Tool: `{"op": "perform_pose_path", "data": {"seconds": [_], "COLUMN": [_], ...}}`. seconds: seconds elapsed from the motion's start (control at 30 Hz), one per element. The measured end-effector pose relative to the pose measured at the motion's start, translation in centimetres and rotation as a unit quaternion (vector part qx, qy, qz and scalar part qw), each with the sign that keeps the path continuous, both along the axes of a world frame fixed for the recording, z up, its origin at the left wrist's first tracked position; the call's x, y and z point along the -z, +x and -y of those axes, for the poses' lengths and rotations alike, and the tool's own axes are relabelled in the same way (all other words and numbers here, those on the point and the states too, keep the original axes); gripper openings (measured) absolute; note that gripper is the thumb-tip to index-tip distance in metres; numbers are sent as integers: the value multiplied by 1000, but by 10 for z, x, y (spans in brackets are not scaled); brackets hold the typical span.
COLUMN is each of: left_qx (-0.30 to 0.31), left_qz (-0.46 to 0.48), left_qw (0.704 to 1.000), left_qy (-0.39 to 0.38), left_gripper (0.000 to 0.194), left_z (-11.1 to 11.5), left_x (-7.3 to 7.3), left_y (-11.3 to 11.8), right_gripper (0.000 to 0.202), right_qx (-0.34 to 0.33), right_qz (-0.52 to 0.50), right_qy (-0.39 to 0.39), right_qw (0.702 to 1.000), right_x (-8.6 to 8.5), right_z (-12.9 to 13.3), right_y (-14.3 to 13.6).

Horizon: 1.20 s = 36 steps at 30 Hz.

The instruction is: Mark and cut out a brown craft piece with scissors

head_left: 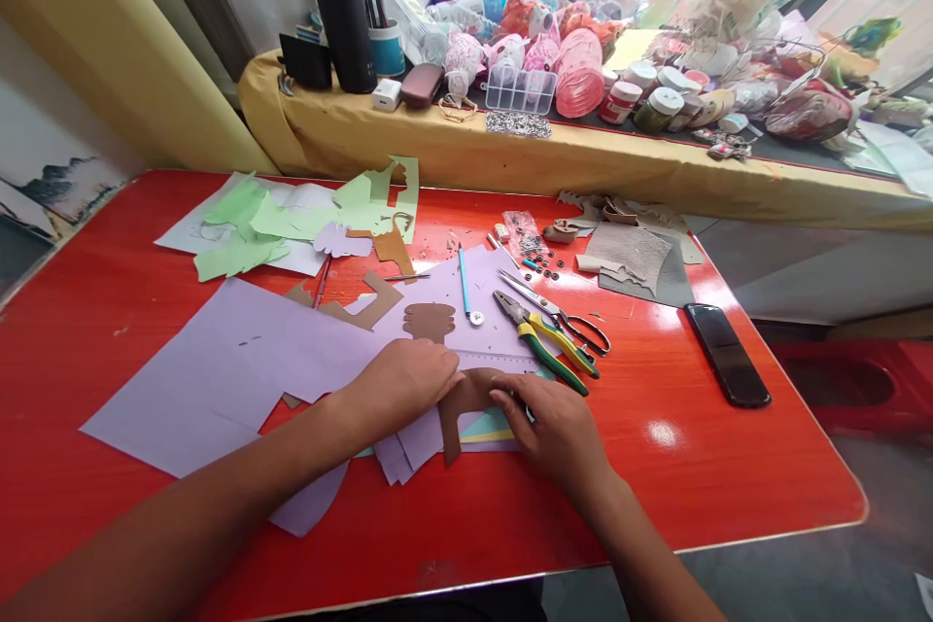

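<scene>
Between my two hands is a flat brown cut-out piece (453, 418), paper or thin leather, I cannot tell which. My left hand (419, 374) is closed, its thumb and fingers pinching the piece's left side. At the upper right edge of the piece, my right hand (550, 418) pinches it between thumb and fingertips. Just beyond my left hand lies another brown cut-out (430, 321) with a wavy outline. Purple sheets (219, 369) spread under and left of my hands. Pliers (543, 340) with green and yellow handles and metal scissors (558, 311) lie beyond my right hand.
A blue pencil (465, 277) and a white button (476, 319) lie on the purple paper. Green paper scraps (292, 224) lie at the back left, leather scraps (631, 253) at the back right. A phone (725, 355) rests at right. Jars (656, 109) crowd the ledge.
</scene>
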<state>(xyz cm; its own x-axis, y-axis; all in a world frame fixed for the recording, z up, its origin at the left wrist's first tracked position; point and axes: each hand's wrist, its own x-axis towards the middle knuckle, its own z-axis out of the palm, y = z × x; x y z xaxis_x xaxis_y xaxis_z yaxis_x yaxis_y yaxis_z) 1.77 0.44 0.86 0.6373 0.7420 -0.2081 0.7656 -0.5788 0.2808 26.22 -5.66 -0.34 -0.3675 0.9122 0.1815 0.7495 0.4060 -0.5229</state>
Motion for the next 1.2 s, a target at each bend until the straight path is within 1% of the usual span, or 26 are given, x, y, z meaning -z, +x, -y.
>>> {"op": "perform_pose_path", "data": {"seconds": [0.1, 0.17, 0.23, 0.3, 0.33, 0.4, 0.43, 0.53, 0.6, 0.67, 0.77, 0.9, 1.0, 1.07, 1.13, 1.2], "left_qx": [11, 0, -45, -106, -131, -166, -173, -171, -163, -155, -154, -157, -156, -131, -53, 20], "left_qz": [12, 32, 54, 53, 48, 45, 46, 58, 67, 74, 77, 77, 103, 140, 175, 171], "left_qw": [1000, 999, 996, 988, 985, 982, 981, 982, 984, 985, 985, 983, 978, 977, 981, 984], "left_qy": [4, 20, 58, 95, 101, 84, 73, 45, 34, 28, 32, 59, 94, 91, 62, 43], "left_gripper": [26, 20, 18, 17, 17, 18, 17, 18, 19, 16, 11, 4, 17, 13, 10, 19], "left_z": [-5, -12, -21, -33, -39, -48, -52, -56, -56, -55, -58, -63, -54, -37, -14, 9], "left_x": [-2, -3, -4, -4, -2, 1, 3, 7, 7, 6, 4, 1, -2, -3, -3, 0], "left_y": [-5, -11, -19, -27, -31, -36, -38, -39, -39, -41, -47, -55, -56, -52, -46, -40], "right_gripper": [29, 29, 27, 25, 24, 21, 18, 9, 8, 7, 5, 7, 14, 17, 19, 20], "right_qx": [23, 32, 30, 23, 21, 21, 22, 28, 34, 39, 36, 25, 22, 20, 19, 18], "right_qz": [-16, -13, 6, 33, 46, 68, 73, 72, 70, 73, 76, 83, 93, 94, 89, 79], "right_qy": [-8, -25, -56, -88, -98, -111, -117, -135, -144, -146, -141, -121, -92, -80, -77, -81], "right_qw": [1000, 999, 998, 995, 994, 991, 990, 988, 987, 986, 986, 989, 991, 992, 993, 993], "right_x": [-2, 1, 4, 7, 8, 8, 7, 4, 3, 4, 4, 2, -3, -6, -6, -4], "right_z": [-3, -4, -3, -2, -2, -1, 0, 0, 0, 0, 0, -3, -8, -10, -12, -12], "right_y": [3, 5, 4, 2, 0, -5, -7, -11, -13, -13, -12, -10, -7, -5, -4, -4]}}
